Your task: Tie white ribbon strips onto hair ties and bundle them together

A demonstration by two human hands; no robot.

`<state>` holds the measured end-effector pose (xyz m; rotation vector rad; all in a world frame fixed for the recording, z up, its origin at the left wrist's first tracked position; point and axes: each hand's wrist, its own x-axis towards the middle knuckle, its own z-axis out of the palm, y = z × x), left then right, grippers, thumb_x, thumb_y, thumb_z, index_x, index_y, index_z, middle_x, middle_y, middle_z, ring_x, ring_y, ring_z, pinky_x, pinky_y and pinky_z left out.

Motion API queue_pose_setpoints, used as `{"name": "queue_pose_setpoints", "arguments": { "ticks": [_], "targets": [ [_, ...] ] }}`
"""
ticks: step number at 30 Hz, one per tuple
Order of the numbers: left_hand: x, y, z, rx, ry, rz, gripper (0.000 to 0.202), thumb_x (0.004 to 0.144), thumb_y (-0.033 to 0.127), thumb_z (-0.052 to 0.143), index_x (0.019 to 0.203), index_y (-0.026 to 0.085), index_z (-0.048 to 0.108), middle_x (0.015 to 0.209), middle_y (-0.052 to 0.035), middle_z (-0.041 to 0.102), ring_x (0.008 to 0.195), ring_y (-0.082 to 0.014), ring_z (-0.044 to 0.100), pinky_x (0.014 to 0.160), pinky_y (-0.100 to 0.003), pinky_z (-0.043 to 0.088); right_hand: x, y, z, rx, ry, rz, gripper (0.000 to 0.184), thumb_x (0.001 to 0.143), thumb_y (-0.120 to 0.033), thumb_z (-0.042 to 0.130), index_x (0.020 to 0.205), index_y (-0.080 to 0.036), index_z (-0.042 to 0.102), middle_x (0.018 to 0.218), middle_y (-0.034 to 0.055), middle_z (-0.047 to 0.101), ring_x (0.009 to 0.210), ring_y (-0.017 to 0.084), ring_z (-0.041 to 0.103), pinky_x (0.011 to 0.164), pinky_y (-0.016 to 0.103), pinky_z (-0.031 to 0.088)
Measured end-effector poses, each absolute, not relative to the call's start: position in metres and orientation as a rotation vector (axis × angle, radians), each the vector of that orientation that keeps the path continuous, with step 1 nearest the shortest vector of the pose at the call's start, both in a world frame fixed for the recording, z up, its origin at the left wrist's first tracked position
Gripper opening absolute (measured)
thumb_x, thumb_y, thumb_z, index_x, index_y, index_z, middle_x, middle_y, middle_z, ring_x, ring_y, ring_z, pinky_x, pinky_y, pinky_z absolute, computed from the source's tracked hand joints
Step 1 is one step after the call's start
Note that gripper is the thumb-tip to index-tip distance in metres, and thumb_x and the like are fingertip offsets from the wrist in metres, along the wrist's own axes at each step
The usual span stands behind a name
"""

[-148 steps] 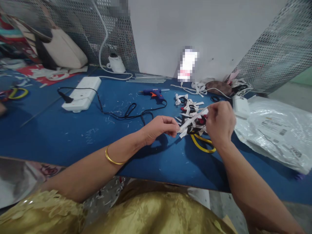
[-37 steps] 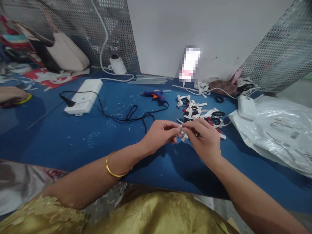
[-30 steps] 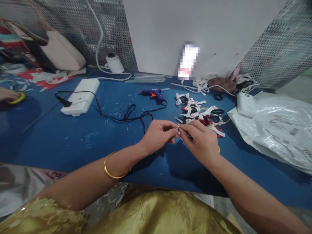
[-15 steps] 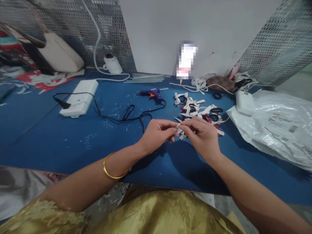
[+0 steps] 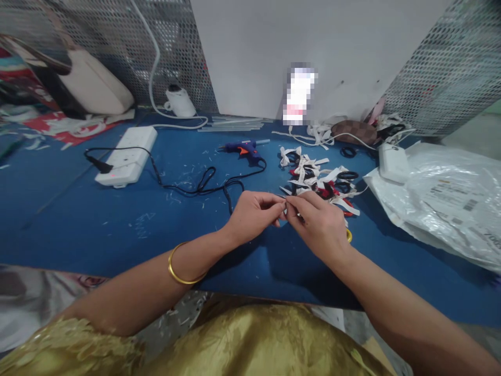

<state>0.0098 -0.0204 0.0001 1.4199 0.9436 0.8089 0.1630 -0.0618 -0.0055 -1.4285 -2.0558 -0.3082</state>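
Observation:
My left hand [image 5: 256,214] is closed in a pinch above the blue table, its fingertips meeting those of my right hand [image 5: 319,222]. Between the two pinches is a small piece of white ribbon [image 5: 285,210], mostly hidden by the fingers. My right hand is closed too, palm down. A yellow ring [image 5: 349,236] shows at its outer edge; whether the hand touches it cannot be seen. Just beyond lies a pile of white ribbon bows [image 5: 309,169] on black and red bands. A black hair tie [image 5: 347,176] rests at the pile's right side.
A blue glue gun [image 5: 245,150] lies beyond my hands, its black cord [image 5: 188,192] running left to a white power strip [image 5: 131,156]. Glue sticks [image 5: 235,125] lie behind it. A lit phone [image 5: 299,96] leans on the white board. At right sits a clear plastic bag [image 5: 450,193].
My right hand has turned slightly and shifted down, its fingers covering more of the white ribbon. The yellow ring now shows at that hand's outer edge. My left hand is almost unmoved.

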Motion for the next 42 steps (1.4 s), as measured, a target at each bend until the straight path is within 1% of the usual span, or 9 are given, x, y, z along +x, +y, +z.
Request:
{"name": "queue_pose_setpoints", "arguments": {
  "ticks": [6, 10, 14, 18, 21, 25, 31, 35, 42],
  "targets": [
    [0.011, -0.020, 0.001, 1.336, 0.939, 0.804, 0.016, 0.072, 0.024, 0.065, 0.080, 0.011, 0.071, 0.060, -0.0030, 0.065, 0.047, -0.0088, 0.055, 0.047, -0.019, 0.044, 0.171, -0.053, -0.002, -1.453, -1.817, 0.020, 0.018, 0.085, -0.017, 0.050, 0.082, -0.018, 0.068, 0.074, 0.0033, 0.063, 0.064, 0.013, 0.057, 0.059, 0.024, 0.040],
    [0.011, -0.019, 0.001, 1.260, 0.961, 0.816, 0.019, 0.072, 0.026, 0.065, 0.083, 0.012, 0.070, 0.061, -0.0035, 0.065, 0.047, -0.0089, 0.054, 0.044, -0.018, 0.041, 0.173, -0.053, 0.006, -1.354, -1.710, 0.202, 0.017, 0.088, -0.019, 0.050, 0.089, -0.019, 0.067, 0.080, 0.0037, 0.063, 0.070, 0.014, 0.059, 0.063, 0.024, 0.044],
    [0.010, -0.021, 0.003, 1.262, 0.918, 0.804, 0.022, 0.071, 0.028, 0.066, 0.084, 0.011, 0.070, 0.060, -0.0027, 0.064, 0.051, -0.0103, 0.056, 0.052, -0.022, 0.046, 0.172, -0.055, 0.005, -1.294, -1.774, 0.266, 0.011, 0.085, -0.020, 0.056, 0.086, -0.021, 0.067, 0.079, 0.0026, 0.061, 0.070, 0.014, 0.057, 0.061, 0.024, 0.044],
    [0.009, -0.019, 0.005, 1.194, 0.870, 0.758, 0.019, 0.073, 0.026, 0.062, 0.083, 0.011, 0.070, 0.063, -0.0032, 0.064, 0.056, -0.0116, 0.056, 0.055, -0.023, 0.046, 0.171, -0.056, 0.001, -1.292, -1.832, 0.151, 0.011, 0.086, -0.019, 0.055, 0.084, -0.021, 0.066, 0.079, 0.0023, 0.060, 0.071, 0.013, 0.057, 0.061, 0.023, 0.043],
    [0.007, -0.016, 0.004, 1.139, 0.836, 0.731, 0.019, 0.075, 0.030, 0.060, 0.072, 0.014, 0.068, 0.063, -0.0024, 0.061, 0.059, -0.0119, 0.055, 0.052, -0.021, 0.044, 0.171, -0.057, -0.001, -1.291, -1.918, -0.002, 0.011, 0.086, -0.019, 0.055, 0.089, -0.022, 0.065, 0.084, 0.0028, 0.062, 0.074, 0.013, 0.059, 0.063, 0.023, 0.044],
    [0.008, -0.013, 0.001, 1.022, 0.857, 0.697, 0.024, 0.072, 0.035, 0.065, 0.059, 0.014, 0.063, 0.057, -0.0005, 0.054, 0.053, -0.0093, 0.049, 0.049, -0.021, 0.043, 0.170, -0.058, -0.002, -1.276, -2.019, -0.163, 0.010, 0.087, -0.019, 0.055, 0.090, -0.020, 0.064, 0.087, 0.0032, 0.063, 0.075, 0.013, 0.060, 0.063, 0.022, 0.044],
    [0.007, -0.013, -0.001, 0.871, 0.860, 0.668, 0.019, 0.065, 0.031, 0.071, 0.064, 0.014, 0.063, 0.053, 0.0013, 0.052, 0.046, -0.0061, 0.045, 0.043, -0.018, 0.035, 0.171, -0.056, -0.003, -1.215, -2.098, -0.244, 0.009, 0.088, -0.019, 0.054, 0.088, -0.019, 0.063, 0.087, 0.0035, 0.063, 0.073, 0.012, 0.060, 0.060, 0.021, 0.042],
    [0.007, -0.012, -0.004, 0.863, 0.861, 0.644, 0.015, 0.065, 0.027, 0.070, 0.070, 0.013, 0.065, 0.054, 0.0013, 0.054, 0.046, -0.0066, 0.047, 0.045, -0.019, 0.036, 0.170, -0.056, -0.002, -1.189, -2.153, -0.322, 0.008, 0.087, -0.019, 0.055, 0.088, -0.017, 0.062, 0.085, 0.0034, 0.063, 0.071, 0.012, 0.060, 0.058, 0.022, 0.041],
    [0.010, -0.014, -0.005, 1.062, 0.899, 0.729, 0.014, 0.069, 0.027, 0.064, 0.068, 0.013, 0.064, 0.060, -0.0004, 0.057, 0.053, -0.0070, 0.049, 0.049, -0.019, 0.037, 0.168, -0.054, -0.003, -1.170, -2.233, -0.485, 0.009, 0.088, -0.017, 0.052, 0.085, -0.015, 0.060, 0.081, 0.0048, 0.061, 0.067, 0.013, 0.057, 0.056, 0.025, 0.037]
  ]
}}
